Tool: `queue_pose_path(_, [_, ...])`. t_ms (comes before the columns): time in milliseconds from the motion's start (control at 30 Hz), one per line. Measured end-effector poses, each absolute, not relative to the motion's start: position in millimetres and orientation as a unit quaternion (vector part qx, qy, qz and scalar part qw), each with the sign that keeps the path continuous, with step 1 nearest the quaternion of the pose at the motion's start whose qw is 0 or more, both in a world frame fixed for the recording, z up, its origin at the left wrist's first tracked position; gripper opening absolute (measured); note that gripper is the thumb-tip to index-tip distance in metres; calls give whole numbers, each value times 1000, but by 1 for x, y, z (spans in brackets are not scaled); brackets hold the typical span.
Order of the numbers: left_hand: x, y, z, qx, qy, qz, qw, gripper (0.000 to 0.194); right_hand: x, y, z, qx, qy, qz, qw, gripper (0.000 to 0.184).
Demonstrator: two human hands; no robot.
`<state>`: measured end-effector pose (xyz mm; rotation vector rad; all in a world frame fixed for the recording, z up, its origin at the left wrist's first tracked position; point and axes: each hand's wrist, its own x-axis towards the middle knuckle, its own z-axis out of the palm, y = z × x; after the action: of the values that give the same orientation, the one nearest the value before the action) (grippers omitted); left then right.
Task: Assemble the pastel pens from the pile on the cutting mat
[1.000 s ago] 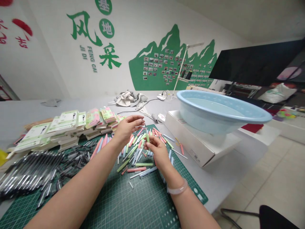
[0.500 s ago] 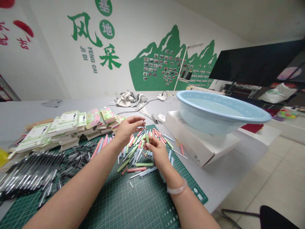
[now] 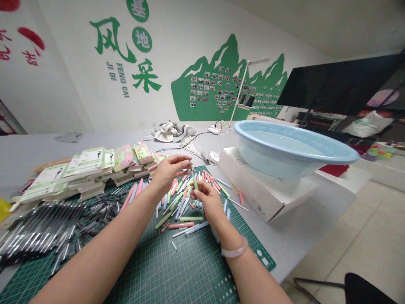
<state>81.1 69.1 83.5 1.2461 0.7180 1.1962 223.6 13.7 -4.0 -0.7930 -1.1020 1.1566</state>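
My right hand [image 3: 209, 198] pinches a green pen barrel [image 3: 195, 184] upright above the cutting mat. Just above it, the fingertips of my left hand [image 3: 174, 171] are closed on the top of a thin pen refill [image 3: 192, 172] that rises from the barrel; its tip is partly hidden by the fingers. Below both hands lies a loose heap of green, pink, blue and white pen parts [image 3: 182, 202]. A pink barrel [image 3: 181, 226] and a blue barrel [image 3: 198, 228] lie at the heap's near side.
Black pens [image 3: 41, 230] lie in rows on the left of the green cutting mat [image 3: 152, 270], with stacked paper packs [image 3: 84, 162] behind them. A blue basin [image 3: 294, 147] rests on a white box [image 3: 262, 190] at the right. Cloths [image 3: 172, 131] lie near the wall.
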Motion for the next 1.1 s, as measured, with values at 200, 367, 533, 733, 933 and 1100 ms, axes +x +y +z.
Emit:
queue_pose_path(200, [81, 68, 83, 537, 307, 515, 594, 30, 224, 14, -4, -344, -487, 501, 627, 22])
queue_pose_path(367, [82, 67, 84, 550, 311, 513, 581, 29, 224, 14, -5, -347, -491, 498, 625, 22])
queue_pose_path(533, [82, 61, 84, 600, 339, 489, 535, 27, 224, 13, -2, -346, -488, 501, 626, 22])
queue_pose_path(733, [82, 48, 85, 647, 323, 459, 515, 24, 221, 7, 7, -334, -514, 510, 603, 18])
queue_pose_path(933, [71, 38, 89, 646, 302, 457, 531, 37, 220, 2, 12, -314, -509, 531, 601, 25])
queue_pose_path(1100, [46, 49, 61, 731, 462, 376, 333, 17, 223, 3, 10, -315, -493, 536, 609, 22])
